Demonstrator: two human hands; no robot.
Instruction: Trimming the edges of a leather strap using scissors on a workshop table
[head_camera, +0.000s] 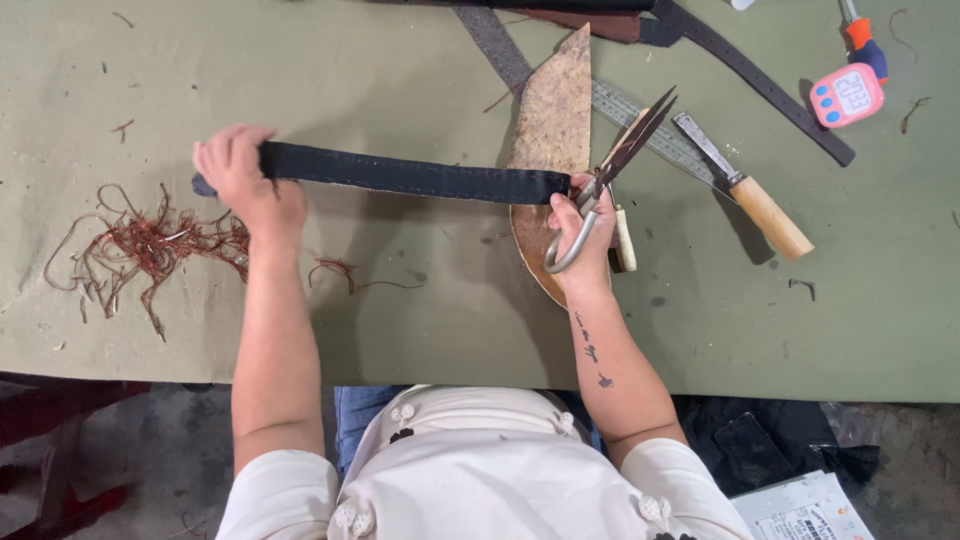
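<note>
Green table (400, 330) | left hand (240, 170) grips black strap (410, 178) | right hand (585, 235) pinches strap, apparently holding scissors (610, 170)

a black stitched strap (400, 176) — stretched level above the table — scissors (610, 170) at its right end.

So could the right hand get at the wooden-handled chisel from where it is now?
Probably not without letting go first. The right hand is full, holding scissors and one end of the black strap. The path itself looks free: the chisel lies uncovered on the table just beyond it.
</note>
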